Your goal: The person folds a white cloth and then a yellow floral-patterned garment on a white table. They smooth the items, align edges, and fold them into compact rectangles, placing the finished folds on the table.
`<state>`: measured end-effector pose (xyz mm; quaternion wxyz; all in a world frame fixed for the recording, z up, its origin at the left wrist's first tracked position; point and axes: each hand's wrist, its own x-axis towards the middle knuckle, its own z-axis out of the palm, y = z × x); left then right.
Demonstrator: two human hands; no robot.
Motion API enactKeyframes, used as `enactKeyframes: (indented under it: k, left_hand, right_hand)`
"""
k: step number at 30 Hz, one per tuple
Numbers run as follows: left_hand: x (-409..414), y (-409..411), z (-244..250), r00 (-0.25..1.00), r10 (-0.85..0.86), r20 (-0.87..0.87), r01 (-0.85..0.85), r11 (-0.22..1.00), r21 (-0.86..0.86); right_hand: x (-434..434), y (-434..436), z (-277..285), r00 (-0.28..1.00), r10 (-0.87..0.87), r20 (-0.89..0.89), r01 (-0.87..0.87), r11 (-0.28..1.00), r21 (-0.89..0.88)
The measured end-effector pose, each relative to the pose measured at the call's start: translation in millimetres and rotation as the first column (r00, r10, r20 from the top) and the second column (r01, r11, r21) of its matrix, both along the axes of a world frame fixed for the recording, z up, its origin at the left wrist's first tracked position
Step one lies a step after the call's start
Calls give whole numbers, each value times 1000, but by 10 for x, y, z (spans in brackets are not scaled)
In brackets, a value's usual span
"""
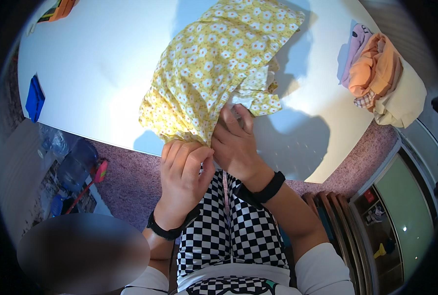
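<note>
A yellow cloth garment with white flowers (211, 55) lies bunched over the white table, its near end gathered at the table's front edge. My left hand (187, 162) pinches that near edge, fingers curled over the fabric. Just to its right, my right hand (237, 138) is at the garment's opening, with its fingertips partly under the cloth, where the paler inner side (254, 84) shows. The two hands nearly touch. Each wrist wears a black band.
Folded clothes, orange (373, 70), lilac (355, 51) and cream (403, 96), are piled at the table's right edge. A blue folded item (35, 99) lies at the left edge. An orange container (62, 9) stands far left. Large plastic bottles (77, 162) are on the floor.
</note>
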<state>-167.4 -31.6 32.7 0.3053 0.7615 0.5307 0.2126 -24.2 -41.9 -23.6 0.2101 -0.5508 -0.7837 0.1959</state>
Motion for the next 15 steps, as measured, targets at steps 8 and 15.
enactKeyframes:
  k: [8,15]
  left_hand:
    - [-18,66,-62,970,98,-222,-118,990,-81]
    - [240,270,-128,974,140,-179,-94,966,241]
  right_hand:
    - [238,75,204,990,-37,-137,47,997,69]
    - [588,599,195,945,-319,-76,323,865,383]
